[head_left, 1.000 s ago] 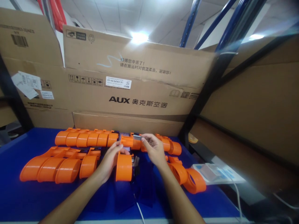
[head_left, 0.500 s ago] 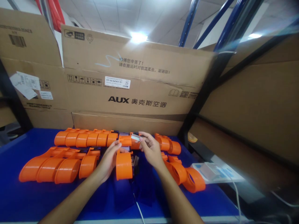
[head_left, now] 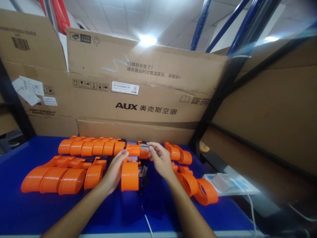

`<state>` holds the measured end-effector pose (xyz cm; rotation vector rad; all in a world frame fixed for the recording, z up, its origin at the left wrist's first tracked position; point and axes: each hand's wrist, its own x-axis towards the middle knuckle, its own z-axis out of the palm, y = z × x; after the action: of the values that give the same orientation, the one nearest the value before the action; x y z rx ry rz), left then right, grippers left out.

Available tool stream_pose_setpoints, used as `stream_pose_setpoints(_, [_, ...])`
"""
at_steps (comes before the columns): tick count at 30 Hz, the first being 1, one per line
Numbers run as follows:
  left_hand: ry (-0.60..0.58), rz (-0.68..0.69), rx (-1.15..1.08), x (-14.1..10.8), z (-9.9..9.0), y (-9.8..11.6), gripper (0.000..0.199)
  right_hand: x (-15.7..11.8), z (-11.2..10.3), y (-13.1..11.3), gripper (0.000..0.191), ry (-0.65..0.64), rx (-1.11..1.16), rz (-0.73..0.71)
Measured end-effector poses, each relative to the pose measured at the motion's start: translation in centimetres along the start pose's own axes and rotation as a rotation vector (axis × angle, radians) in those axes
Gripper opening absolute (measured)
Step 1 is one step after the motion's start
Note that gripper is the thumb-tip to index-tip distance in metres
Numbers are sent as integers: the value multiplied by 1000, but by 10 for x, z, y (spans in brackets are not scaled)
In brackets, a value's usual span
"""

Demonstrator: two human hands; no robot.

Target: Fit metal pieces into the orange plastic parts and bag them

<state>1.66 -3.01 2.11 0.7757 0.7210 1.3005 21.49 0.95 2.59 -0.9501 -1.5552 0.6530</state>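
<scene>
My left hand (head_left: 116, 170) is closed round the top of an orange plastic part (head_left: 130, 176), whose wide round band hangs down over the blue surface. Between the thumb and fingers of my right hand (head_left: 159, 160) is a small flat metallic strip (head_left: 145, 147), held level beside the top of the orange part. From this view I cannot tell whether the strip touches the part. Behind and beside my hands, more orange parts (head_left: 87, 148) stand in rows. Some dark items below my fingers are hard to make out.
A blue table (head_left: 99, 218) bears orange parts at front left (head_left: 71, 181) and right (head_left: 207, 191). At the right edge lies a white tray (head_left: 250, 188) with a packet and cable. A cardboard wall (head_left: 99, 112) stands behind; a black post (head_left: 210, 105) rises at right.
The strip in my right hand has turned flatter and sits a little lower. The orange part's round band has shifted slightly left. Both hands keep their hold.
</scene>
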Motion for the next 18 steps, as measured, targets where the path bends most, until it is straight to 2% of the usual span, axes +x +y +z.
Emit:
stream_pose_setpoints(13, [-23, 44, 94, 2, -2, 1, 46, 0, 0, 3, 35, -2, 5, -33])
stream_pose_setpoints(18, [-67, 71, 139, 3, -4, 0, 47, 1, -2, 5, 31, -27, 28, -20])
